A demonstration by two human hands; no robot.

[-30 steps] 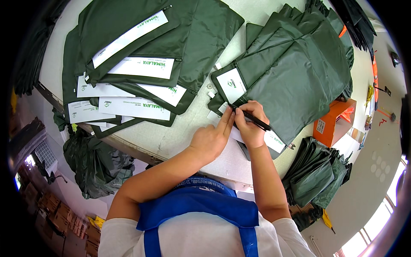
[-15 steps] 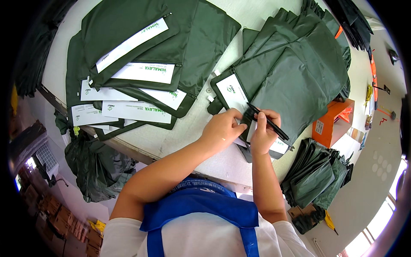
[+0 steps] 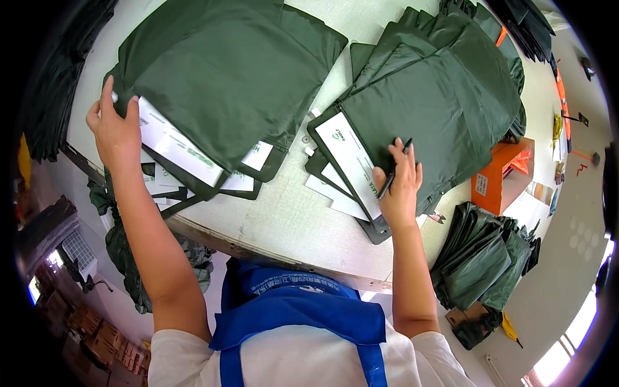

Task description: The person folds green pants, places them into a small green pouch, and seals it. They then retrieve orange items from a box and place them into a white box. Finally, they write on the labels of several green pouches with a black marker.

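Note:
On the left pile lies a dark green fabric bag (image 3: 225, 77) with a white printed card (image 3: 174, 142) showing along its lower left edge. My left hand (image 3: 118, 132) is at that bag's left corner, thumb and forefinger apart, a small white tab beside the fingertips. In the right pile, the top green bag (image 3: 438, 106) has a white card (image 3: 348, 155) in a strip along its left side. Over the lower part of this bag is my right hand (image 3: 401, 184), closed around a slim black pen-like tool (image 3: 387, 186), with the other fingers loosely spread.
More cards and bag edges stick out under both piles on the pale table (image 3: 284, 219). An orange box (image 3: 496, 180) stands at the right. Dark green bags (image 3: 477, 255) hang in a bundle below it; another bundle (image 3: 129, 264) hangs off the left edge.
My left hand has moved far left, from beside my right hand to the left pile. A green bag now covers the cards there. My right hand keeps the black tool and has shifted slightly.

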